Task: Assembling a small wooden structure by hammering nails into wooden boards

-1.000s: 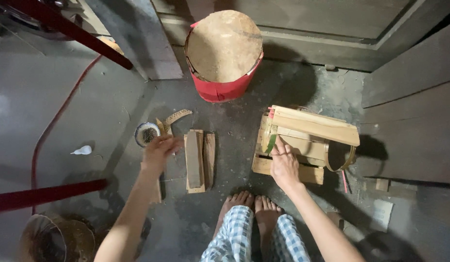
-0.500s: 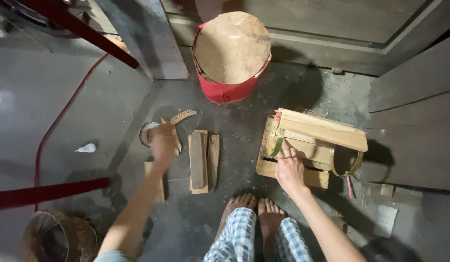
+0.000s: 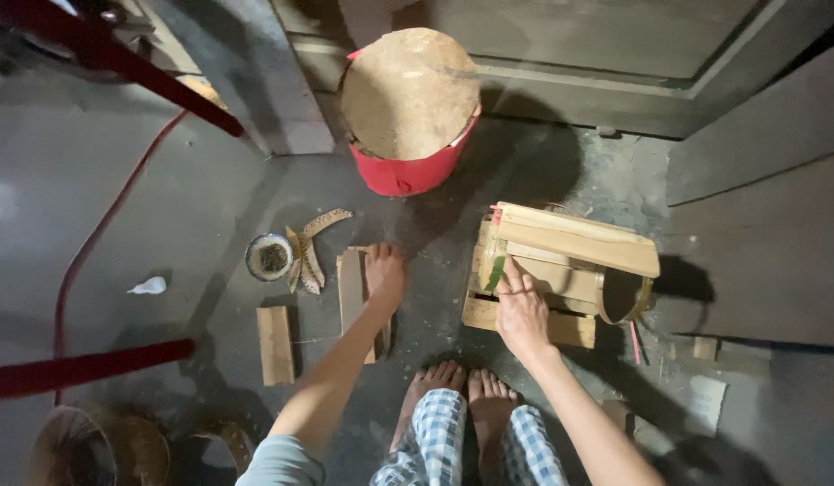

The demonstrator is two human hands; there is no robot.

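Observation:
My left hand [image 3: 384, 277] rests palm down on the upper end of a flat wooden board [image 3: 352, 301] lying on the concrete floor. My right hand [image 3: 520, 310] presses on a stack of wooden blocks and a bamboo tube [image 3: 570, 270], its fingers beside a green strip [image 3: 495, 272] at the stack's left end. Neither hand is lifting anything. My bare feet [image 3: 462, 396] stand just below the two hands.
A red bucket with a round brown lid [image 3: 408, 99] stands ahead. A small round tin [image 3: 269, 256], curved bark strips [image 3: 309, 252] and a short board [image 3: 275, 344] lie to the left. Red hose and bar [image 3: 75, 364] cross the left side. Woven baskets [image 3: 93, 445] sit bottom left.
My left hand has moved right, from the bark strips beside the tin onto the upright flat board. My right hand stays on the wooden stack.

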